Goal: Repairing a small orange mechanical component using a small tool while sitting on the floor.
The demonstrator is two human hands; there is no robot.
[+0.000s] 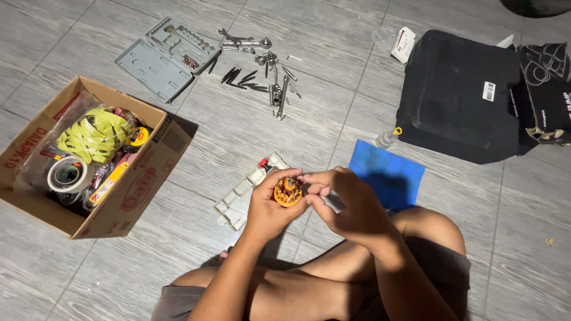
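Note:
My left hand [269, 205] grips a small round orange holder [288, 192] with dark bits set in it, held above my crossed legs. My right hand [340, 199] is at the holder's right side, fingers pinched close to its edge; whether they hold a bit is hidden. Under my hands lies a white plastic tray [241, 193] with a small red part at its far end. A blue cloth [389, 175] lies just right of my hands.
A cardboard box [140, 190] at left holds yellow straps, a tape roll and packets. Far on the floor are an open grey tool case [156, 65], a ratchet, sockets and dark bits [262, 74]. A black case [461, 95], a small bottle [388, 138] and a white carton [404, 43] lie at right.

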